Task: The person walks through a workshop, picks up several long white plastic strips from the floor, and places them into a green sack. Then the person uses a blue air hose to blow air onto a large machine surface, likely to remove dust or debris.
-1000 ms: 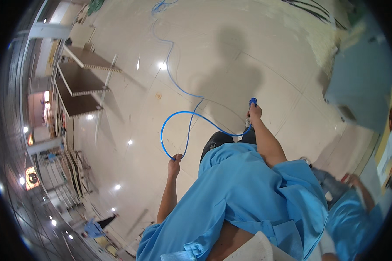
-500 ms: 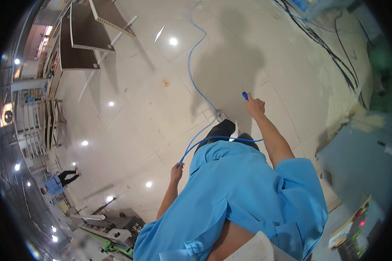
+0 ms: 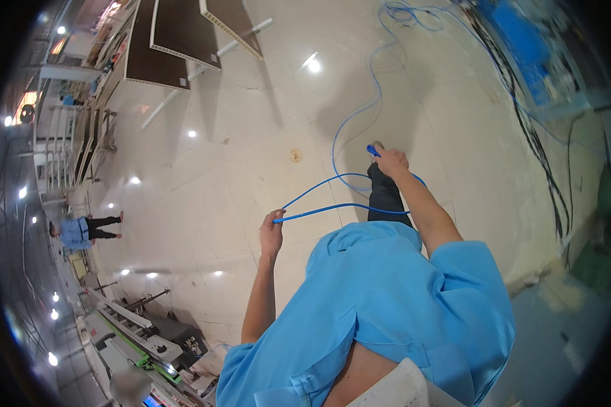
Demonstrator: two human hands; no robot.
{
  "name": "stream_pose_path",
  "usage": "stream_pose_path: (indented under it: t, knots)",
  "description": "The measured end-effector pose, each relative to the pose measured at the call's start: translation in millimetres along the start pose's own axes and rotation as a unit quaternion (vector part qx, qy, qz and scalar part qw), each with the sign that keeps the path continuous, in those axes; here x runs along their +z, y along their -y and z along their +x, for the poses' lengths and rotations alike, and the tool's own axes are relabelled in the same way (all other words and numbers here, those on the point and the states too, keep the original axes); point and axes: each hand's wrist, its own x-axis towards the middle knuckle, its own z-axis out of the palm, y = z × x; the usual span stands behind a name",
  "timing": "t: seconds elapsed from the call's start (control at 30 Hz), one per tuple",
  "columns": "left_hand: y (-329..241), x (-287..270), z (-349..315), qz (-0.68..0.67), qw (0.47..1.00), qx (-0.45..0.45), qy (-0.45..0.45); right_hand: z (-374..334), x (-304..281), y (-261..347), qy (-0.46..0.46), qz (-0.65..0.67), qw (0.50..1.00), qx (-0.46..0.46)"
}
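Note:
My left hand (image 3: 271, 232) is closed around a thin blue hose (image 3: 346, 205), held out to the left of my body. From it, one stretch bows across in front of me to my right forearm, and another loops out over the floor. My right hand (image 3: 392, 161), also closed, grips a short blue handle-like piece (image 3: 372, 150); its exact kind is hard to make out. Behind my right wrist the hose shows again, partly hidden by the arm. Farther off, the hose curves along the floor to loose loops (image 3: 404, 12) at the top.
Dark boards (image 3: 187, 34) lean on a white frame at the upper left. Black cables (image 3: 533, 132) run along the right near blue equipment (image 3: 519, 51). A machine with green parts (image 3: 149, 356) stands lower left. Another person (image 3: 81, 232) stands far left. Pale tiled floor (image 3: 251, 183) spreads ahead.
My left hand has come up and forward, and the hose between my hands spreads wider. My right hand shifts slightly left. The view has moved, bringing the hose's far loops into sight.

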Motion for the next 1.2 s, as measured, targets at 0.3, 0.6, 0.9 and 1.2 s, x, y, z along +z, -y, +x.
stream_pose_path:
  t: [0.3, 0.6, 0.9, 1.2]
  knots:
    - [-103, 24, 136, -0.047, 0.995, -0.087, 0.005, 201, -126, 42, -0.014, -0.046, 0.997, -0.061]
    - [-125, 51, 257, -0.070, 0.979, -0.192, -0.011, 406, -219, 63, -0.017, -0.139, 0.990, -0.035]
    - [-165, 7, 512, -0.039, 0.996, -0.053, -0.067, 562, -314, 122, -0.020, -0.154, 0.985, -0.078]
    - [-310, -38, 750, -0.181, 0.981, 0.059, 0.043, 715, -372, 231, -0.004, -0.072, 0.986, -0.149]
